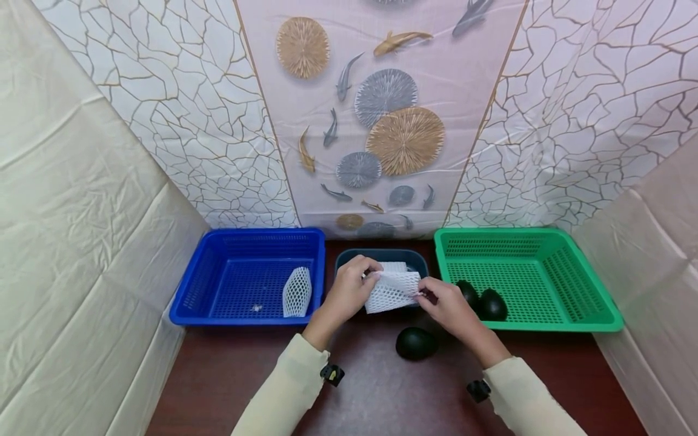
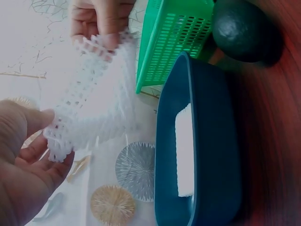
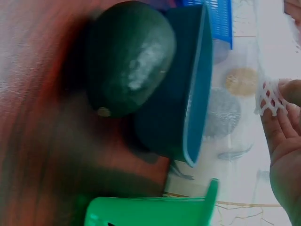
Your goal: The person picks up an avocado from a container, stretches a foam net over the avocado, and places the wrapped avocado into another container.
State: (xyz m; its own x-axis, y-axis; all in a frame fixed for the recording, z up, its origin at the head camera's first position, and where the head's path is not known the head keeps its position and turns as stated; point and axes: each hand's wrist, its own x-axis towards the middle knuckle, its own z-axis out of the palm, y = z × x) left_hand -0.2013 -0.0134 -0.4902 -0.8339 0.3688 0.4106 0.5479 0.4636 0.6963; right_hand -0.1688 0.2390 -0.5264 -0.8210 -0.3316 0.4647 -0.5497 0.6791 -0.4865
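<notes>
Both hands hold a white foam net sleeve (image 1: 394,292) stretched between them, above the front of a dark teal bin (image 1: 420,257). My left hand (image 1: 351,284) pinches one end between thumb and fingers. At the opposite end, my right hand (image 1: 448,303) pinches the edge of the net. More white foam netting (image 2: 185,150) lies inside the teal bin in the left wrist view. A dark green avocado (image 1: 416,343) rests on the table in front of the bin, below the hands, and looms large as the same avocado (image 3: 131,59) in the right wrist view.
A blue basket (image 1: 188,303) on the left contains one foam-netted item (image 1: 297,292). To the right is a green basket (image 1: 594,303), with two dark avocados (image 1: 492,304) near its left front corner. The dark red-brown table (image 1: 229,369) runs beneath, and a patterned cloth hangs behind.
</notes>
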